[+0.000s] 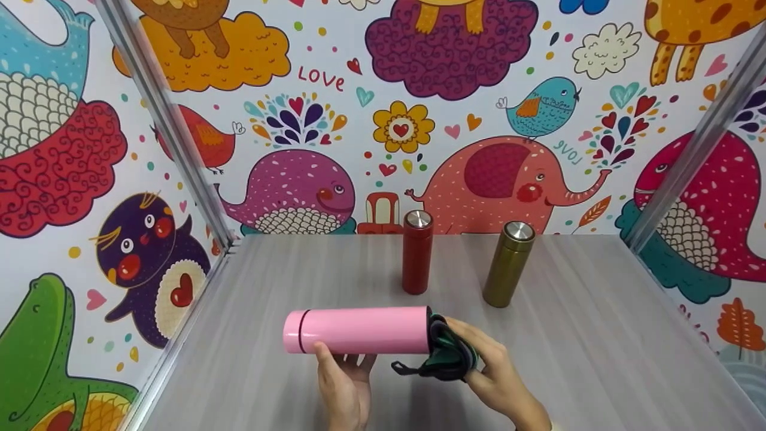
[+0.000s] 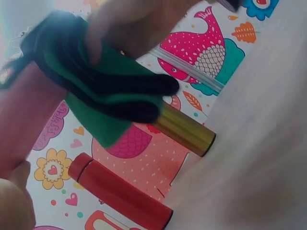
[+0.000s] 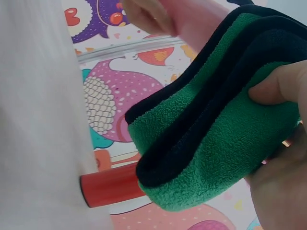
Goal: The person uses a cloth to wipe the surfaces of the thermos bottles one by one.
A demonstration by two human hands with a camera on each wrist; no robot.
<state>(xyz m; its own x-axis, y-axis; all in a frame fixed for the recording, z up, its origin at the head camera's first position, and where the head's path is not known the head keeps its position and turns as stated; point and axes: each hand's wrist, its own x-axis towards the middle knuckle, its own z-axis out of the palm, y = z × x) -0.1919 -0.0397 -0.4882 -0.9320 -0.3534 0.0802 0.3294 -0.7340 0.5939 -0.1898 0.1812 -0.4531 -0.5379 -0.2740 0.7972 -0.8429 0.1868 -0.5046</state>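
Note:
A pink thermos bottle lies sideways in the air over the table, its lid end to the left. My left hand holds it from below near the lid, thumb on the front side. In my right hand is a folded green cloth with dark edging, pinched between thumb and fingers. The cloth covers the base end of the pink bottle, and a dark hanging loop sticks out from it to the left.
A red thermos stands upright toward the back of the grey table. To its right stands an olive-gold thermos. Panels with cartoon animals close off the back and both sides, joined by metal corner posts.

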